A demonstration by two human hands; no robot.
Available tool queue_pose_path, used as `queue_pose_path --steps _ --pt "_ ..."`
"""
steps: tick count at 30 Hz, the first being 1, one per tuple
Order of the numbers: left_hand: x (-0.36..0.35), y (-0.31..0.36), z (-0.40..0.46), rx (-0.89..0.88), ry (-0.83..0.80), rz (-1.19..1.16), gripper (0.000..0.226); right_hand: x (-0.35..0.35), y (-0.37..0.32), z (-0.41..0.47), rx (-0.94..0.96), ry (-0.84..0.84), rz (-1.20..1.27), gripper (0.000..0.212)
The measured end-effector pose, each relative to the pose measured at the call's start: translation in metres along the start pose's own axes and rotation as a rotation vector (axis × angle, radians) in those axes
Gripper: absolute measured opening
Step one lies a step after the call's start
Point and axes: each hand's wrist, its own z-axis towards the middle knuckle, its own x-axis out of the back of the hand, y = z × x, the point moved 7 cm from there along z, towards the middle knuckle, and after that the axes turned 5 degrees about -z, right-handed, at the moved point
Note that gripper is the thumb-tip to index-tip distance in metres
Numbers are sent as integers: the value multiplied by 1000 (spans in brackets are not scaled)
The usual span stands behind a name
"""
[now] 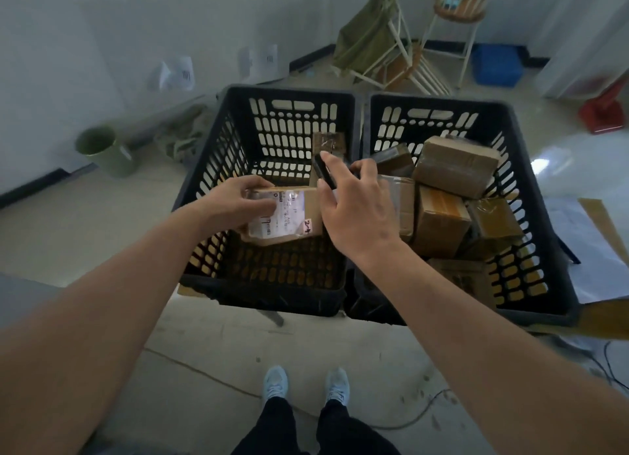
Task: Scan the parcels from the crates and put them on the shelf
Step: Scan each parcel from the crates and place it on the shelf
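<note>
Two pale shoes (305, 384) stand on the floor at the bottom, with dark trouser legs above them. A thin cable (401, 420) lies on the floor close by.

Next come two black crates, side by side and touching. The left crate (265, 284) looks almost bare inside, with one small brown parcel (328, 143) leaning at its far right corner. The right crate (531, 216) holds a heap of brown cardboard parcels (456, 166) lying at all angles.

Over the left crate, the left hand (238, 199) grips a flat cardboard parcel (284, 216) by its left end, thumb on top and fingers curled round the edge. A bright light spot shines on its white label (279, 218). The right hand (354, 202) holds a small black scanner (323, 170) between thumb and fingers, just above the right end of that parcel. The right arm crosses in front of the gap between the crates and hides part of the heap.

Flat cardboard and white sheets (592, 243) lie on the floor right of the crates.

Farther back, a green bucket (105, 151) lies tipped near the wall on the left. White papers (180, 73) lean on the wall. A white folding chair (388, 56) with green cloth, a wooden stool (459, 8), a blue box (497, 64) and a red thing (602, 110) are at the far right.
</note>
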Motion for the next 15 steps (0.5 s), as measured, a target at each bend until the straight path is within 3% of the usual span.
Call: queue_pose_path --steps 4,10,15 --pt "24 11 -16 -82 97 -169 32 12 -17 0 2 -10 54 55" --pt "53 32 -35 -184 147 -432 50 25 -42 -2 -27 -70 121 54" --pt "74 51 -41 -261 172 -547 45 40 -63 -1 29 -62 132 52"
